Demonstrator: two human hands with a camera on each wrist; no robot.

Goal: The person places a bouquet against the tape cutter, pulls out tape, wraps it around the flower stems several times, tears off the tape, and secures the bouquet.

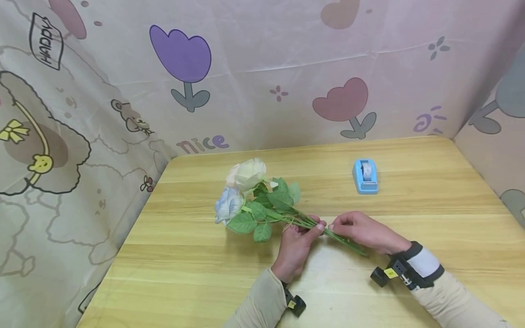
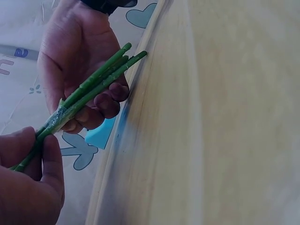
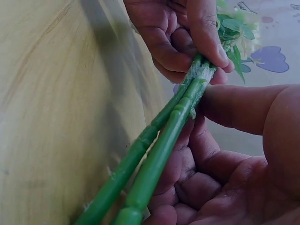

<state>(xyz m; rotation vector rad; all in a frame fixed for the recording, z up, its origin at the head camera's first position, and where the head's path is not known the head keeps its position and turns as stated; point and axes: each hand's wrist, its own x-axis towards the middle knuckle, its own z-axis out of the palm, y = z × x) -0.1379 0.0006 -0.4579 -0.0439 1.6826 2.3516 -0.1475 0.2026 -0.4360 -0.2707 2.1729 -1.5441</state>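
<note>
A bunch of artificial roses (image 1: 250, 175), with cream, pale pink and pale blue blooms, slants over the table with its heads to the left. My left hand (image 1: 297, 250) pinches the green stems between thumb and fingers, just below the leaves (image 1: 280, 200). Clear tape (image 2: 57, 117) is wrapped round the stems beside those fingertips. Lower down, my right hand (image 1: 369, 233) has its thumb and curled fingers about the stems at the tape, as the right wrist view shows. The bare stem ends (image 3: 154, 164) stick out past it.
A blue tape dispenser (image 1: 366, 176) holding a roll of tape stands toward the back right of the wooden table (image 1: 176, 255). Printed fabric (image 1: 262, 59) hangs behind the table and along both sides. Each wrist wears a strapped camera.
</note>
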